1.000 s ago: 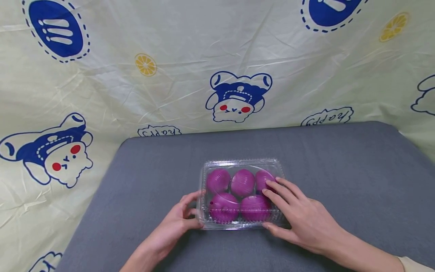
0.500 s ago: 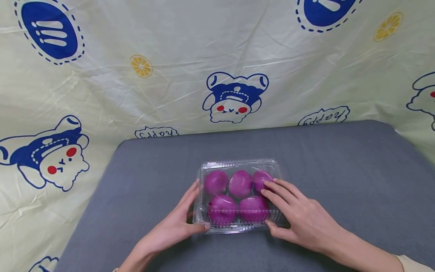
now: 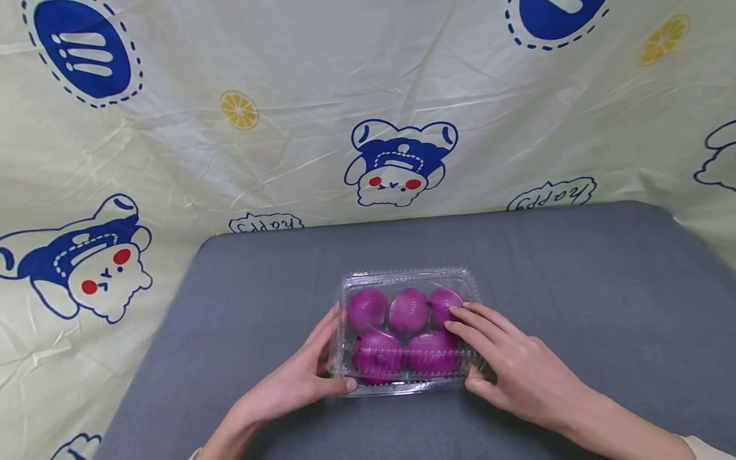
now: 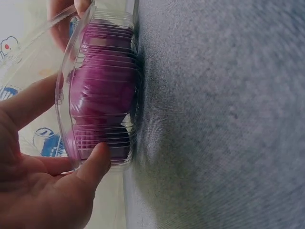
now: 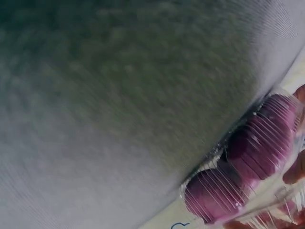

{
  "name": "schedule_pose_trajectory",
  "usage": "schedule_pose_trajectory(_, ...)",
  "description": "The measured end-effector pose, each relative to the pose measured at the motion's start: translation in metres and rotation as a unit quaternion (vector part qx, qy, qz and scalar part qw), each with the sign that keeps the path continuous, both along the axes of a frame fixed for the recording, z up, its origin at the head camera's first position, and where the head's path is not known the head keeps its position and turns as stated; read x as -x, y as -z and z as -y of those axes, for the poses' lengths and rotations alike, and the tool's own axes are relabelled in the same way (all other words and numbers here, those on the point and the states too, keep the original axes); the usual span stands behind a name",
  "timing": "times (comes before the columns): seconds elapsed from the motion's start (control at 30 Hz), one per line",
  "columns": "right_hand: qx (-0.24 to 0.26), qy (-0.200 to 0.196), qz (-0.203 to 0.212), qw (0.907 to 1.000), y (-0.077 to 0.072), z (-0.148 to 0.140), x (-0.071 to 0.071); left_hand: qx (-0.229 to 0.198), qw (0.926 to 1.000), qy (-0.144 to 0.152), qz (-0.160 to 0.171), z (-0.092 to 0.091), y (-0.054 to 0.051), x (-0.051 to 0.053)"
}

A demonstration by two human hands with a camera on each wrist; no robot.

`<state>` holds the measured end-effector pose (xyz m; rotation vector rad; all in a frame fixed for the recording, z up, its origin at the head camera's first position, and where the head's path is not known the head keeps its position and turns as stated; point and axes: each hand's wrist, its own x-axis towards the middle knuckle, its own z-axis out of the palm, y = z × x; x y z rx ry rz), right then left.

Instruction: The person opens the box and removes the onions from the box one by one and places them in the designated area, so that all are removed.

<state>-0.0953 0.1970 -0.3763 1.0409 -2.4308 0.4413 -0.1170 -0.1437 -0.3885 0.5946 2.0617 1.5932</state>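
Note:
A clear plastic container [image 3: 411, 387] with several round purple items [image 3: 409, 311] inside rests near the front of the grey surface. My left hand [image 3: 296, 377] grips its left side, thumb at the front corner and fingers along the side; in the left wrist view that hand [image 4: 52, 176] has its thumb against the ribbed wall. Over the right part of the lid lie the fingers of my right hand [image 3: 526, 374], with the thumb bent at the front right corner. In the left wrist view clear plastic slants away from the base; how far the lid is raised, I cannot tell.
The grey cloth-covered surface [image 3: 276, 281] reaches back to a pale curtain [image 3: 299, 57] printed with blue cartoon figures, orange slices and lettering.
My left hand has shifted its hold, its thumb now at the front left corner. My right thumb has moved right along the front edge. The purple items show slightly shifted.

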Motion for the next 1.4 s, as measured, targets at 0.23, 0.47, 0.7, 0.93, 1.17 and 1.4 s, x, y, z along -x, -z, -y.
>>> schedule_pose_trajectory(0.23,0.007,-0.003,0.024,0.9997,-0.006,-0.005,0.002,-0.006,0.9999,0.000,0.010,0.000,-0.001,0.002)
schedule_pose_trajectory(0.47,0.012,0.004,0.060,0.9981,-0.005,-0.012,0.002,-0.014,0.9997,-0.005,0.020,0.003,-0.002,0.001)
schedule_pose_trajectory(0.7,0.021,-0.021,0.107,0.9938,-0.013,-0.022,0.005,-0.032,0.9985,-0.002,0.045,0.002,-0.002,0.002)
schedule_pose_trajectory(0.93,0.011,-0.021,0.167,0.9857,-0.035,-0.033,0.015,-0.031,0.9988,0.001,0.038,0.001,-0.003,0.002)
schedule_pose_trajectory(1.17,0.108,-0.007,0.242,0.9641,-0.051,-0.040,0.029,-0.017,0.9988,-0.009,0.046,0.001,-0.004,0.001)
schedule_pose_trajectory(1.4,0.170,-0.050,0.229,0.9571,-0.060,-0.042,0.050,-0.014,0.9984,-0.018,0.052,0.001,-0.005,0.002)
